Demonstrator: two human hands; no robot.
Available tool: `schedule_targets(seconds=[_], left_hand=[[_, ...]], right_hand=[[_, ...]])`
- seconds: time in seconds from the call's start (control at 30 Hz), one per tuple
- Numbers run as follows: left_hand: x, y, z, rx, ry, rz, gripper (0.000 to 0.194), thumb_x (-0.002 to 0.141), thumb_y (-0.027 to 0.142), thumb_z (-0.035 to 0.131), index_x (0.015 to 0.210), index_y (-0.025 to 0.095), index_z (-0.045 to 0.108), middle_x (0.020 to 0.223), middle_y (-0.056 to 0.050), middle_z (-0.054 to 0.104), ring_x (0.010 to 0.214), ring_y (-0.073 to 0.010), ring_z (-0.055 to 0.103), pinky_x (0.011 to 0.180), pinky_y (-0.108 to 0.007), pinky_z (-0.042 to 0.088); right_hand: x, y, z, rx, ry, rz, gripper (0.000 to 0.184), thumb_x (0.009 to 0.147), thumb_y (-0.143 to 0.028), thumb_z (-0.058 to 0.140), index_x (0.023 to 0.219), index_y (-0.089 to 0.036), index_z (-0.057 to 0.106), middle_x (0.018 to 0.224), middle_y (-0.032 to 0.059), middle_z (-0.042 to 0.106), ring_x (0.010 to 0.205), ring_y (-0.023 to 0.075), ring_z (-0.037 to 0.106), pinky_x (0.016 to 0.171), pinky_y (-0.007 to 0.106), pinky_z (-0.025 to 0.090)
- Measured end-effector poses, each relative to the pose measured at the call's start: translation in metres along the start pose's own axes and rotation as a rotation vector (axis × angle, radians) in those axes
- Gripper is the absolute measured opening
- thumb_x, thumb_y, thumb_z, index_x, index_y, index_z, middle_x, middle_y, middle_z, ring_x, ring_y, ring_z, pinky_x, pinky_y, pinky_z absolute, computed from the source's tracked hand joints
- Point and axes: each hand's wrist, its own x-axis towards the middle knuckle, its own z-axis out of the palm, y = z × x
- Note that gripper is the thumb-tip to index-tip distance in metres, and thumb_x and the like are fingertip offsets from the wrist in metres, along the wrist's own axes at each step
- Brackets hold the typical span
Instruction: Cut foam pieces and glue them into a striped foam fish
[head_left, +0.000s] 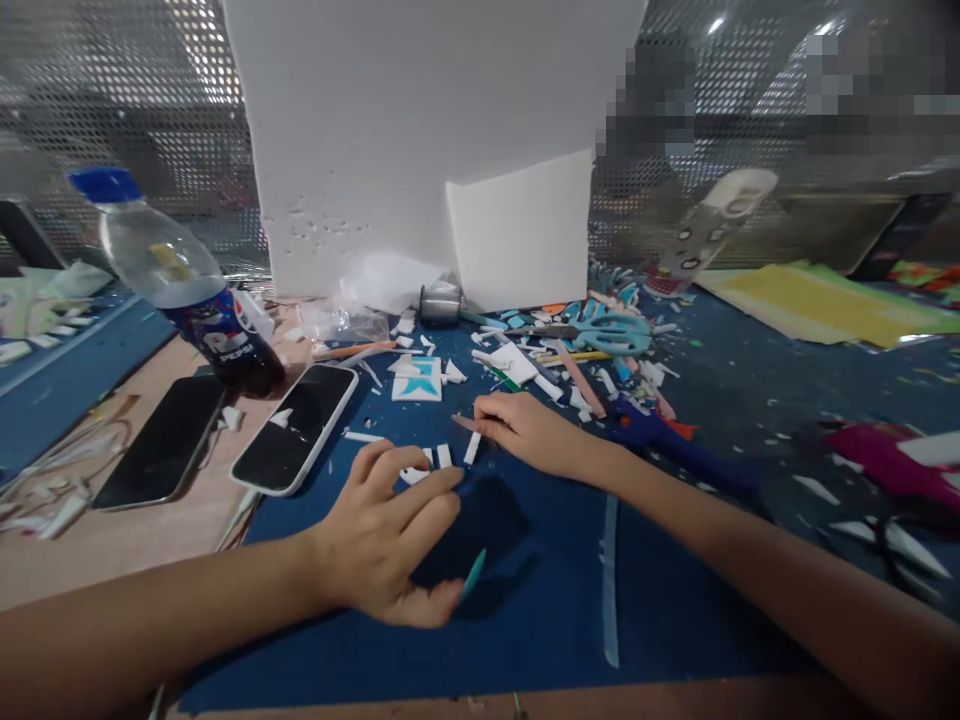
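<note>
My left hand (394, 535) hovers over the blue mat (540, 610) with its fingers apart. A pointed teal sliver (474, 575) shows at its thumb tip; whether it is a nail or a loose piece is unclear. My right hand (529, 430) pinches a thin, pointed blade-like piece (465, 423), mostly hidden by the fingers. Small white foam strips (444, 456) lie between the two hands, one of them just under the right fingertips. Beyond them is a white square tile (417, 388) with a blue shape on it.
Two phones (296, 430) and a Pepsi bottle (199, 290) stand or lie at left. Foam scraps, blue-handled scissors (611, 330) and a spool (440, 304) crowd the back, before a white foam board (360, 130). A blue glue gun (667, 445) lies right; a translucent stick (610, 590) lies nearer.
</note>
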Motion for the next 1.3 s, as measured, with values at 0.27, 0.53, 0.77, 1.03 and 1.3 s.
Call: schedule_targets(seconds=[0.27, 0.53, 0.77, 1.03, 1.3], left_hand=[[0.000, -0.003, 0.007, -0.041, -0.124, -0.132, 0.032, 0.074, 0.043, 0.047, 0.091, 0.019, 0.058, 0.104, -0.006, 0.070, 0.095, -0.0317, 0.050, 0.080, -0.046, 0.028], [0.000, -0.002, 0.010, -0.055, -0.166, -0.185, 0.035, 0.075, 0.045, 0.045, 0.091, 0.017, 0.057, 0.106, -0.007, 0.069, 0.096, -0.0322, 0.049, 0.081, -0.046, 0.027], [0.001, -0.003, 0.010, -0.051, -0.175, -0.198, 0.032, 0.073, 0.044, 0.047, 0.091, 0.018, 0.056, 0.103, -0.008, 0.069, 0.095, -0.0322, 0.049, 0.079, -0.046, 0.026], [0.005, -0.003, 0.006, -0.055, -0.203, -0.182, 0.033, 0.072, 0.043, 0.050, 0.091, 0.016, 0.053, 0.102, -0.009, 0.068, 0.092, -0.0315, 0.048, 0.073, -0.042, 0.026], [0.001, -0.007, 0.004, -0.030, -0.168, -0.173, 0.036, 0.072, 0.037, 0.054, 0.099, 0.017, 0.043, 0.108, -0.013, 0.061, 0.095, -0.0326, 0.045, 0.073, -0.044, 0.030]], right_hand=[[0.012, 0.000, 0.000, -0.143, -0.063, -0.050, 0.033, 0.096, -0.038, 0.035, 0.071, -0.019, 0.044, 0.070, 0.0010, 0.047, 0.067, 0.0147, 0.045, 0.064, 0.027, 0.032], [0.012, 0.006, 0.004, -0.222, -0.085, -0.103, 0.030, 0.098, -0.034, 0.034, 0.077, -0.018, 0.048, 0.076, 0.0031, 0.054, 0.074, 0.0163, 0.048, 0.066, 0.028, 0.033], [0.012, 0.007, 0.005, -0.282, -0.056, -0.140, 0.027, 0.097, -0.030, 0.035, 0.076, -0.018, 0.048, 0.073, 0.0031, 0.051, 0.071, 0.0167, 0.046, 0.061, 0.027, 0.031], [0.001, 0.001, -0.008, -0.184, 0.097, -0.094, 0.024, 0.097, -0.033, 0.032, 0.096, -0.017, 0.050, 0.082, 0.0048, 0.054, 0.068, 0.0143, 0.048, 0.063, 0.027, 0.037], [-0.016, -0.006, -0.014, 0.033, 0.035, -0.048, 0.043, 0.078, -0.033, 0.062, 0.114, -0.019, 0.044, 0.103, 0.0072, 0.049, 0.081, 0.0156, 0.048, 0.069, 0.029, 0.045]])
